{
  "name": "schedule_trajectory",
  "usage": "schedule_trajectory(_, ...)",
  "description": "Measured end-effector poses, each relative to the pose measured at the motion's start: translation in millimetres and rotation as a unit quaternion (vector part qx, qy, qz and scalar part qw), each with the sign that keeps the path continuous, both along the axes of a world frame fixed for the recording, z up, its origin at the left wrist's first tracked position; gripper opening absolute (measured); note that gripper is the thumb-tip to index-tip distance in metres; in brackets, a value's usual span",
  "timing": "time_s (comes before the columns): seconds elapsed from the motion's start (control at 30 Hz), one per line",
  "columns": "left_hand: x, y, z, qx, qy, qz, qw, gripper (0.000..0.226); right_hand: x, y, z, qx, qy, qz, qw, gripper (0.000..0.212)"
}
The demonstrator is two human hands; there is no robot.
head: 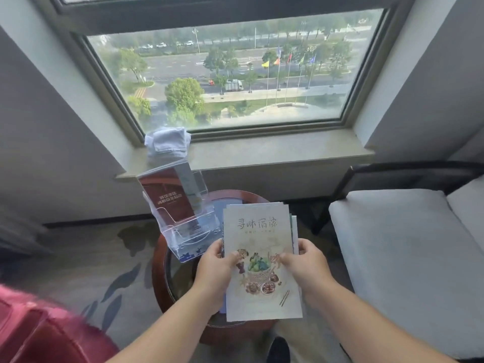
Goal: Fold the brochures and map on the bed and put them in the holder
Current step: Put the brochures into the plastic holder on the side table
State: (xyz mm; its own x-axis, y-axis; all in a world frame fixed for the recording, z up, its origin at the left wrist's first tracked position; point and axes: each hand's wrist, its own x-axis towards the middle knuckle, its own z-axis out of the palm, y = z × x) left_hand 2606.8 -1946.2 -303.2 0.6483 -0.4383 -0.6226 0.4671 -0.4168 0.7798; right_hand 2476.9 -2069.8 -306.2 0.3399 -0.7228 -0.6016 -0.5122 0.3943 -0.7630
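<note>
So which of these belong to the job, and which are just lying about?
Job: brochure stack, gripped by left hand and right hand; clear holder; dark red brochure already in it.
Lying about: folded towel; chair; round table.

- big window (pixel 222 74) up top, street and flags outside
- pale folded cloth (pixel 167 142) on the sill (pixel 275 155), left of centre
- round wooden table (pixel 157 271), lower middle
- grey cushioned chair (pixel 392 244), right
- blurry pink thing (pixel 39 331), bottom left

Stacked brochures (pixel 259 260), a cream illustrated cover on top, are held just right of the clear holder (pixel 183 233), which contains an upright dark-red leaflet (pixel 167 197).
</note>
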Motion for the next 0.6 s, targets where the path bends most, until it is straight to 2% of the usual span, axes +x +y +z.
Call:
schedule_trajectory(0.4, 26.0, -23.7, -106.2, 0.184, -0.01, -0.074, 0.98, 0.012, 29.0, -15.4, -110.7, 0.068, 0.107, 0.017, 0.992, 0.01)
schedule_trajectory(0.6, 32.7, -26.2, -145.0, 0.249, -0.04, -0.088, 0.963, 0.007, 40.0, -7.7, -145.7, 0.053, 0.169, 0.037, 0.983, 0.017)
